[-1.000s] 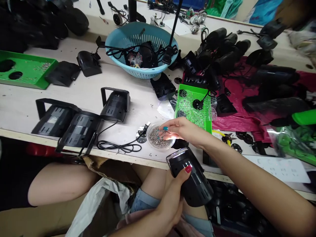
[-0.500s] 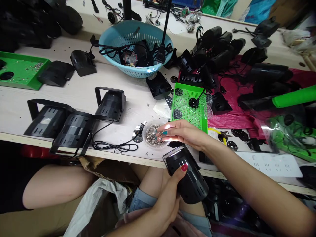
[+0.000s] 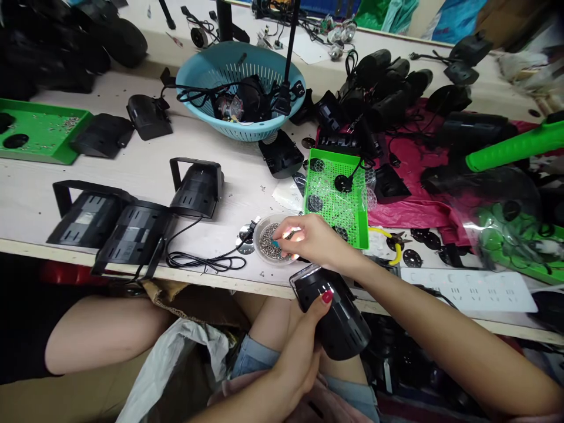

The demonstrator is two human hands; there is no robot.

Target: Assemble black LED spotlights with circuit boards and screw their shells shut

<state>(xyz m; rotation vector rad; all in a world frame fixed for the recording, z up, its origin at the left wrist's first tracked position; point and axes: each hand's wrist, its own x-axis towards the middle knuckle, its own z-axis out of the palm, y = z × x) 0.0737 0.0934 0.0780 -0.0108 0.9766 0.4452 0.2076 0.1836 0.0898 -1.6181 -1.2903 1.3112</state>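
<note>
My left hand (image 3: 304,352) grips a black cylindrical lamp housing (image 3: 337,317) in my lap, thumb on its upper side, just below the table's front edge. My right hand (image 3: 311,239) reaches over a small clear round dish of tiny metal screws (image 3: 267,241) near the table edge, fingertips curled down into the screws. Whether a screw is pinched between the fingers is not visible. A green perforated tray (image 3: 337,197) with clear lenses lies just behind the hand.
Three black lamp units with brackets (image 3: 127,214) and a coiled cable (image 3: 198,258) lie at left. A blue basket (image 3: 240,88) of parts stands behind, a green tray (image 3: 37,129) far left, black housings on red cloth (image 3: 418,158) at right, a green-handled tool (image 3: 513,151).
My right hand's fingers have curled from flat above the dish down into the screws. The view has shifted slightly; the left hand keeps hold of the housing.
</note>
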